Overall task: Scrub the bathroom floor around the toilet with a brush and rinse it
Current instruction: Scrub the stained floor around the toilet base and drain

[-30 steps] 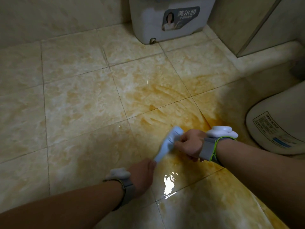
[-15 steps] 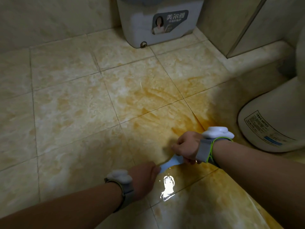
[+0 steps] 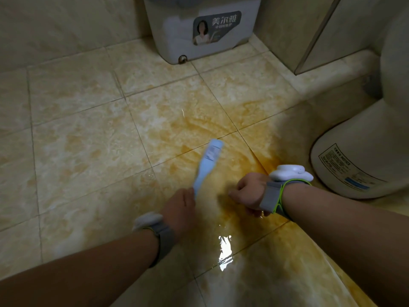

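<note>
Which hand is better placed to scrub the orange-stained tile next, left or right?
Left, probably. The left hand grips the blue brush by its handle, with the head over the stained tile. The right hand is curled, apart from the brush, holding nothing visible.

Left hand (image 3: 179, 206) grips brush (image 3: 209, 161) — right hand (image 3: 249, 191) curled, apart.

Head-worn camera looks steeply down, close over the wet floor (image 3: 93, 138).
</note>
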The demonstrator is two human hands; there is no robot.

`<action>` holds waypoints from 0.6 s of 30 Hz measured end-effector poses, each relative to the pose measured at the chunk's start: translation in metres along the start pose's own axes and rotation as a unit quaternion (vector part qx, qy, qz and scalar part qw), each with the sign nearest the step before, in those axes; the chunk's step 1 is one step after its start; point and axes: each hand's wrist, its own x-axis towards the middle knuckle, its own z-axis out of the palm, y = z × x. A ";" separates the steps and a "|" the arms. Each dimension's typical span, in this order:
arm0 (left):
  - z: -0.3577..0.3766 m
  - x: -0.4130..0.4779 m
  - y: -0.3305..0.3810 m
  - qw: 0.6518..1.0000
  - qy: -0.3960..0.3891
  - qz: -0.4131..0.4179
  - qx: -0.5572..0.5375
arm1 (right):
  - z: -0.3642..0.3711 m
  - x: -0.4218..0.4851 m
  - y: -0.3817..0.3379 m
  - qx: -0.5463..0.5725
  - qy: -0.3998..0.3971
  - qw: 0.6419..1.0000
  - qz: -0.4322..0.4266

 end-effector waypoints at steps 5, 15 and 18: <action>-0.006 0.005 -0.006 0.996 -0.042 -0.040 0.074 | 0.006 0.002 -0.006 -0.002 0.013 1.000 -0.017; 0.004 -0.014 0.002 0.996 -0.054 0.003 0.069 | 0.015 -0.003 -0.005 -0.019 -0.010 1.000 0.002; 0.007 -0.028 0.005 0.974 -0.174 0.071 0.124 | 0.011 0.003 0.002 -0.033 -0.034 0.999 0.006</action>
